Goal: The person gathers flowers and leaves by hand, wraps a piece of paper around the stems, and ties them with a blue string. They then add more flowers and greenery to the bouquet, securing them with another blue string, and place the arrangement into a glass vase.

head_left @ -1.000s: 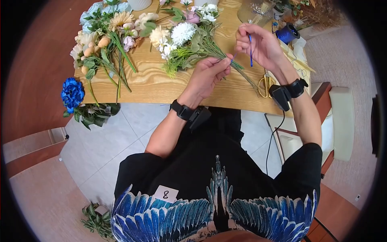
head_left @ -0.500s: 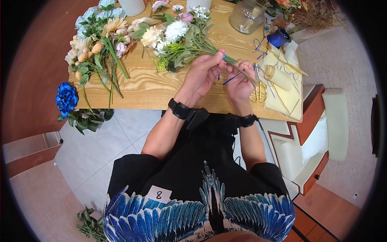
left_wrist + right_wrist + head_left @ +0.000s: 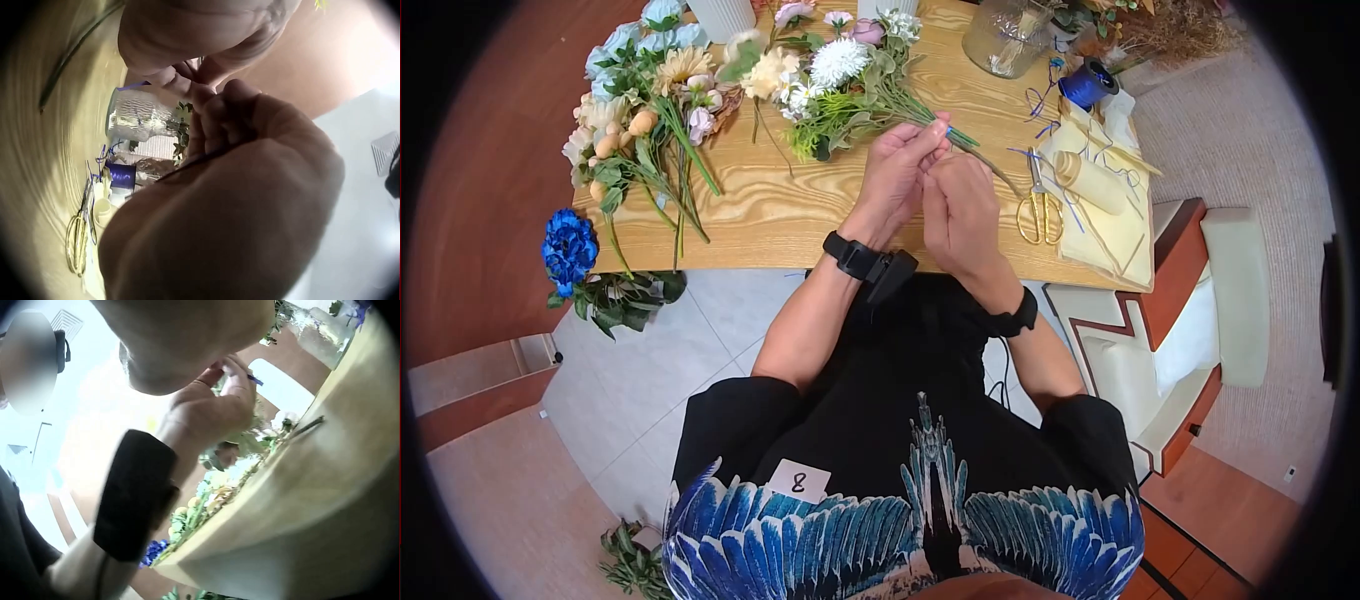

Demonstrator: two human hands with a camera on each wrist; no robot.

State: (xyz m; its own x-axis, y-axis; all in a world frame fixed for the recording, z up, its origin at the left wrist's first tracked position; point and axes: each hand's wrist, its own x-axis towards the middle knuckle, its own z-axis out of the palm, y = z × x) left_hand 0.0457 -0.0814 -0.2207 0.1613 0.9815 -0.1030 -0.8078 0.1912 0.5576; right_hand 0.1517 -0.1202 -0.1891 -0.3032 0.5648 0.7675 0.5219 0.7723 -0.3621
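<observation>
In the head view my left hand [image 3: 890, 180] grips the stems [image 3: 960, 138] of an artificial flower bouquet, its thumb along the top. White, cream and mauve blooms [image 3: 840, 65] with green sprigs spread to the left on the wooden table. A blue ribbon [image 3: 949, 131] crosses the stems at the thumb tip; a bit of the ribbon [image 3: 255, 380] also shows beside the fingers in the right wrist view. My right hand [image 3: 965, 210] is right against the left one, fingers curled in a pinch at the ribbon under the stems. The pinched part is hidden by the fingers.
Gold-handled scissors [image 3: 1040, 215] lie right of the hands, beside a cream paper roll [image 3: 1090, 182] on flat sheets. Behind stand a blue ribbon spool [image 3: 1088, 85] and a glass vase [image 3: 1005, 40]. Loose artificial flowers [image 3: 645, 120] cover the left side; a blue bloom [image 3: 569, 246] overhangs the edge.
My right hand came down from the upper right, ribbon in its fingers, went under the stems, then moved left against my left hand. The left hand keeps its grip on the stems.
</observation>
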